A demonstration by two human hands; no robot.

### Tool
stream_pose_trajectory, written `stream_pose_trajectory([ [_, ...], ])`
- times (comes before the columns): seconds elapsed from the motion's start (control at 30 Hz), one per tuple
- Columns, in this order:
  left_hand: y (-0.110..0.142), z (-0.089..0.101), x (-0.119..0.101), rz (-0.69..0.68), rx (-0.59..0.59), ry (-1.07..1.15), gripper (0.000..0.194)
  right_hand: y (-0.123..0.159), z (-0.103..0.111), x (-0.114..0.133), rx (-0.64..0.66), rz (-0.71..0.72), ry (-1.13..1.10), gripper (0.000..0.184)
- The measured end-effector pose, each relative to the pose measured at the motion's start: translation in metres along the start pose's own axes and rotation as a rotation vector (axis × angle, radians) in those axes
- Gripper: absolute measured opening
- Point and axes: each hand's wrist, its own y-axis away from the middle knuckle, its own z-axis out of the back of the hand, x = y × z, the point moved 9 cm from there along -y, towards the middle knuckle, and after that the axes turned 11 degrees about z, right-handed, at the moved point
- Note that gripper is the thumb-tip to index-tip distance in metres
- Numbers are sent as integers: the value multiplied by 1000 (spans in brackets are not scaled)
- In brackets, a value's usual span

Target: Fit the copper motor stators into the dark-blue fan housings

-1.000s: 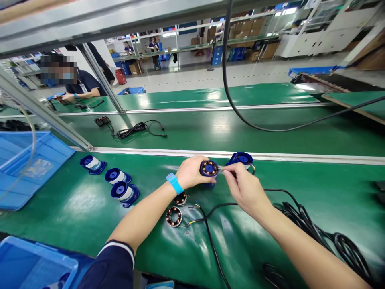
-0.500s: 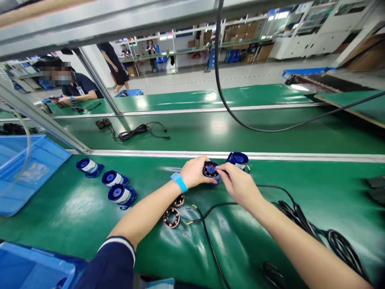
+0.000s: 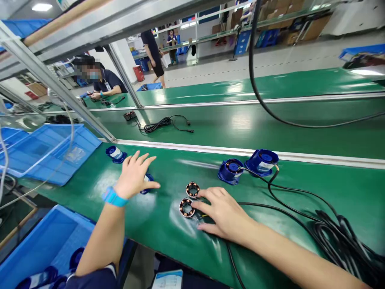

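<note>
Two copper-wound rings (image 3: 182,208) lie next to each other on a green tabletop (image 3: 156,224), the right hand (image 3: 224,212) at their right side with its fingers curved and apart – whether they touch the rings is hard to tell. The left hand (image 3: 132,176), fingers splayed wide, partly hides a blue housing (image 3: 147,189) – two larger-looking blue units (image 3: 231,174) stand beyond the rings, black cables (image 3: 337,237) trailing right.

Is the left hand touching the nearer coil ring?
Apart: the head view shows green tabletop between the left hand and the nearer coil ring.
</note>
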Motion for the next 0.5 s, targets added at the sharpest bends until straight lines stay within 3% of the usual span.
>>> stream_pose_trajectory([
  [0.1,25,-30,55,79,109,-100,84,-13,-22,17,-28,90,125,22],
  [0.17,30,-39,68,47,74,-83,70,-18,-19,19,-151,92,106,15],
  [0.23,27,-41,64,-13,22,-18,61,-18,-3,10,-291,16,-8,13],
  [0.37,4,-44,12,-184,58,263,63,-10,45,-21,-463,-192,-270,17],
  [0.5,-37,-49,-63,-303,83,566,69,-6,95,-44,-560,-249,-88,18],
])
